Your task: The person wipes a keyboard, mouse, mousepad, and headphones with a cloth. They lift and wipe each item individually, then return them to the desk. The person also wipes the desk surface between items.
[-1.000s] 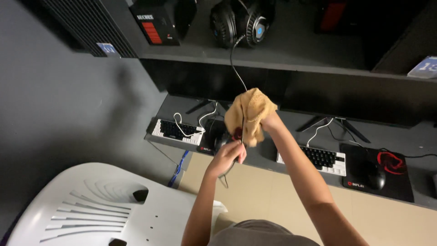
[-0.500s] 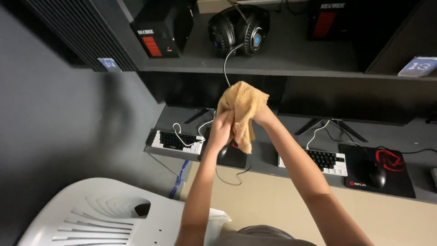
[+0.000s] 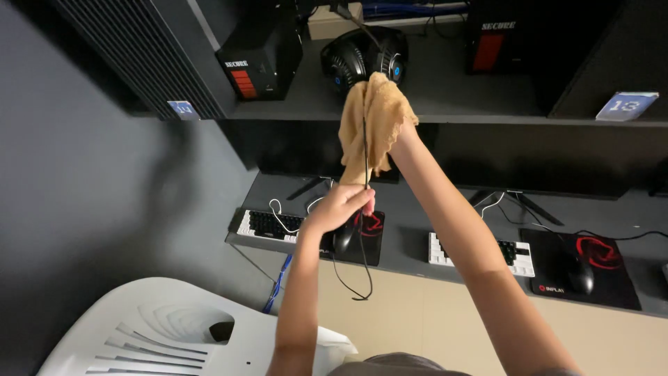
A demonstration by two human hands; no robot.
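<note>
My right hand (image 3: 395, 129) is raised high and wrapped in an orange-yellow cloth (image 3: 372, 122), which is closed around a thin black headset cable (image 3: 364, 157). The cable runs up to black headphones (image 3: 363, 57) with blue lights on the upper shelf. My left hand (image 3: 339, 207) pinches the same cable lower down, above a black mouse (image 3: 344, 237) on a black and red mouse pad (image 3: 362, 233). The cable's slack hangs in a loop (image 3: 356, 285) below my left hand.
A dark desk (image 3: 417, 244) carries two white keyboards (image 3: 268, 225) (image 3: 483, 254) and a second mouse (image 3: 581, 273) on its pad at right. Two black computer towers (image 3: 257, 56) (image 3: 515, 42) stand on the shelf. A white plastic chair (image 3: 160, 334) is at lower left.
Both hands have moved up along the cable. The cloth in my right hand now sits just below the headphones, and my left hand has slid higher too.
</note>
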